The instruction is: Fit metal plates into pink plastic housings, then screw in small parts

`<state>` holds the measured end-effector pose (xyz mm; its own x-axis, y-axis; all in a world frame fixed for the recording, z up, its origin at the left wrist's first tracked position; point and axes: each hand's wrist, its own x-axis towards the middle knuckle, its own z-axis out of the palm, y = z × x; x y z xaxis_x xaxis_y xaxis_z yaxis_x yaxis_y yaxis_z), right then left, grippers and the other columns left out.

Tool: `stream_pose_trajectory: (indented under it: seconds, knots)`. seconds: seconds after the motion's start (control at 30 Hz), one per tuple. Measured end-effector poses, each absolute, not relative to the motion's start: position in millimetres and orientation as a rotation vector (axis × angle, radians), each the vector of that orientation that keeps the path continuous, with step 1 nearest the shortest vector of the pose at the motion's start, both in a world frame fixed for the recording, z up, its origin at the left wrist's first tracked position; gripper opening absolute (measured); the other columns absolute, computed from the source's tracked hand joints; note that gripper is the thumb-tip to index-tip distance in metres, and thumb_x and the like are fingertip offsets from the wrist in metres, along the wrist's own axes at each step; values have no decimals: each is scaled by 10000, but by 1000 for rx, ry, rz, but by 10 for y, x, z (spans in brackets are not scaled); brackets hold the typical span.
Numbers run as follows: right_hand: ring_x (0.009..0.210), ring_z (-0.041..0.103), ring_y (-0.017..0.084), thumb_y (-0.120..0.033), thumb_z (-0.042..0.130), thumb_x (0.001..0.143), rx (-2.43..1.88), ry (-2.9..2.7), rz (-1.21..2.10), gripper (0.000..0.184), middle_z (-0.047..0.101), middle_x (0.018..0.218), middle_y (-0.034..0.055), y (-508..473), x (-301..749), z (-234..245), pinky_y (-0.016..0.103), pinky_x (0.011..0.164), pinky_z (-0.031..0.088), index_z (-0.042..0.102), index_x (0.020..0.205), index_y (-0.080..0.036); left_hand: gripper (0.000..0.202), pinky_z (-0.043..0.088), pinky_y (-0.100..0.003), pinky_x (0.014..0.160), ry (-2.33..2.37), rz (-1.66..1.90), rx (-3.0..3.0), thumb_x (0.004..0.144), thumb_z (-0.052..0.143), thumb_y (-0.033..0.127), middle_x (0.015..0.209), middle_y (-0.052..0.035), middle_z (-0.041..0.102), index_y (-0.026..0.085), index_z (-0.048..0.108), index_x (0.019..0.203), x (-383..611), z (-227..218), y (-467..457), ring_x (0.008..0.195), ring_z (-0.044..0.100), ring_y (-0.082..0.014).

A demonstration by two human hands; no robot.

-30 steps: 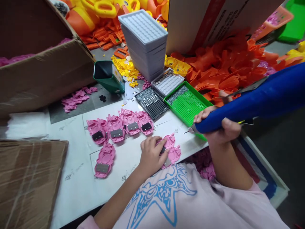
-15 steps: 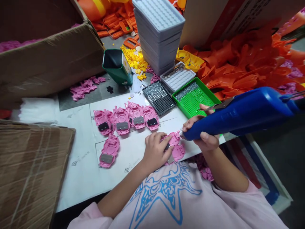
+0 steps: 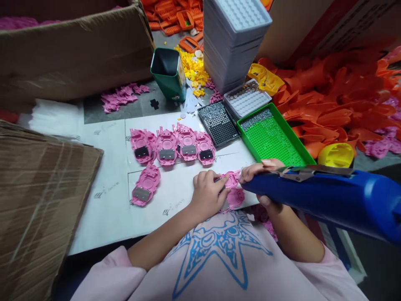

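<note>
My right hand [image 3: 261,175] is wrapped round a blue electric screwdriver [image 3: 316,198], which lies nearly level with its back end to the right. Its nose is at the right edge of a pink plastic housing [image 3: 232,179]; the bit's tip is hidden by my fingers. My left hand [image 3: 206,195] grips that housing from the left, fingers over its dark panel. Just below it, a second pink housing [image 3: 236,198] lies against the table edge, close to my left thumb. A separate pink housing with a grey panel [image 3: 146,184] rests to the left.
Several pink housings [image 3: 167,147] stand in a row on the white table [image 3: 112,184]. Beyond are a black screw tray [image 3: 219,123], a green screw tray [image 3: 275,133], a stack of pale trays [image 3: 233,46] and a dark green bin [image 3: 169,77]. Cardboard boxes [image 3: 78,54] flank the left side.
The screwdriver's back end has swung down and towards me, so it now lies flatter. My left hand stays on the pink housing. The whole view has shifted slightly.
</note>
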<state>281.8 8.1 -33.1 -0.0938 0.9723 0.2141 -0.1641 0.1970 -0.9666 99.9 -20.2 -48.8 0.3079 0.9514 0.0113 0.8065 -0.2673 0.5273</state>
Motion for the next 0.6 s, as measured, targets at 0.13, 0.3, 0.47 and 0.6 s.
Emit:
stream_pose_trajectory:
  seconds: [0.13, 0.3, 0.47, 0.6]
  knots:
    - [682, 584, 186, -529, 691, 626, -821, -1252, 1209, 451, 562, 738, -10, 173, 2743, -234, 402, 665, 517, 537, 965, -274, 334, 356, -417, 739, 1547, 506, 2187, 806, 628, 382, 930, -89, 538, 252, 667, 1110, 993, -519, -180, 898, 447, -261]
    - [625, 574, 163, -425, 594, 707, -645, -1141, 1146, 266, 575, 727, -5, 233, 2841, 77, 357, 595, 507, 576, 907, -250, 249, 428, -410, 765, 1490, 817, 2157, 834, 607, 284, 937, -91, 546, 179, 671, 1050, 945, -575, -183, 890, 521, -229]
    - [565, 576, 162, -437, 542, 695, -685, -1157, 850, 246, 585, 669, 3, 148, 3239, 462, 346, 572, 490, 623, 820, -241, 270, 494, -334, 797, 1198, 1114, 1995, 829, 627, 246, 991, -94, 565, 168, 611, 1087, 976, -498, -190, 926, 576, -189]
    - [473, 550, 148, -431, 478, 668, -782, -1101, 570, 221, 565, 587, -24, 157, 3584, 569, 321, 486, 481, 603, 705, -252, 489, 448, -396, 845, 761, 929, 2130, 771, 672, 469, 1014, -111, 659, 173, 580, 1149, 1122, -361, -157, 1006, 585, -252]
